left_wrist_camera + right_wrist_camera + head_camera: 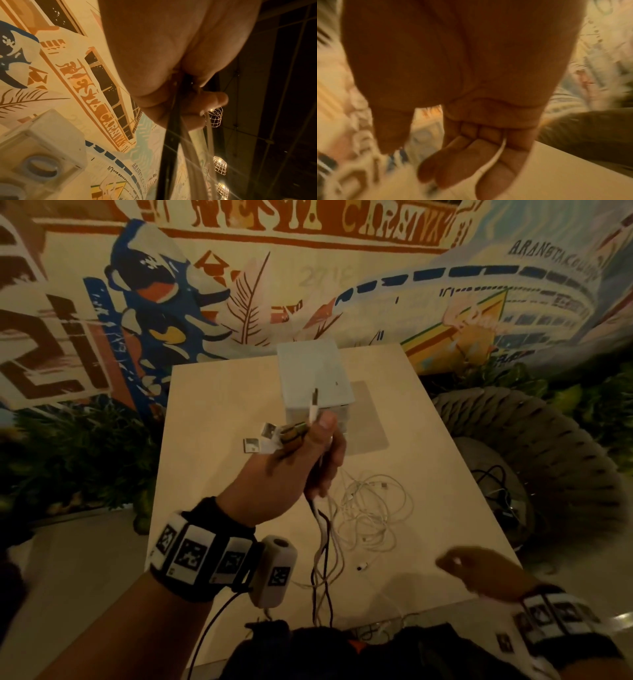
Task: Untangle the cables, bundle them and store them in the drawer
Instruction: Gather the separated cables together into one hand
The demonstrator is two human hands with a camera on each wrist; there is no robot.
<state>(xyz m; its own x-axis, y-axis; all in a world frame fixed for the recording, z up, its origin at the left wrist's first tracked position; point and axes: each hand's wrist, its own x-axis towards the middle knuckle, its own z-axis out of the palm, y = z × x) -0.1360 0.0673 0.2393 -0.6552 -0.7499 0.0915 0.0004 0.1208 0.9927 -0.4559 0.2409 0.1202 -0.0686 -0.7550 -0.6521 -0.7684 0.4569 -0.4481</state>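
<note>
My left hand [308, 453] is raised over the middle of the pale table [222, 405]. It grips several cable ends, and their USB plugs [267, 436] stick out above the fist. Black and white cables [171, 142] hang down from this fist [171, 67]. A tangle of white cables [373, 508] lies on the table just right of it. Behind stands a small white drawer box [313, 374], whose front with a ring handle [42, 167] looks closed. My right hand [479, 570] hovers blurred near the front right edge, with a thin white cable [494, 158] pinched between two fingers [453, 162].
A small white connector [361, 567] lies loose on the table near the front. A dark woven seat [548, 446] stands to the right with black cables [496, 484] on it. A painted wall rises behind the table, and plants [68, 457] grow at the left.
</note>
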